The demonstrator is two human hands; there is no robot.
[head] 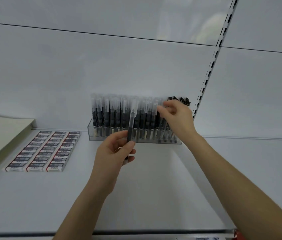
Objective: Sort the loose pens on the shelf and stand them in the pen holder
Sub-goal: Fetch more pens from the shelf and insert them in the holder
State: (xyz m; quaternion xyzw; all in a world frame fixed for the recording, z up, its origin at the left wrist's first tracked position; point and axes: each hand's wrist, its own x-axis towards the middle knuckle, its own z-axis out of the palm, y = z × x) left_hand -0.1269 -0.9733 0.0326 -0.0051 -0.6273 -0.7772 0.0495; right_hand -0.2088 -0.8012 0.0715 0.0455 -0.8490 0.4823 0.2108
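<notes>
White shelf [154, 196] bears erasers [45, 149], paper stack [0, 135], pen holder [91, 134] against wall [102, 66].

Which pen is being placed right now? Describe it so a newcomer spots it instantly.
On the white shelf, a clear pen holder stands against the back wall, packed with upright pens. In front of its middle, the left hand grips one pen by its dark barrel. It alone is outside the holder, clear cap up.
</notes>
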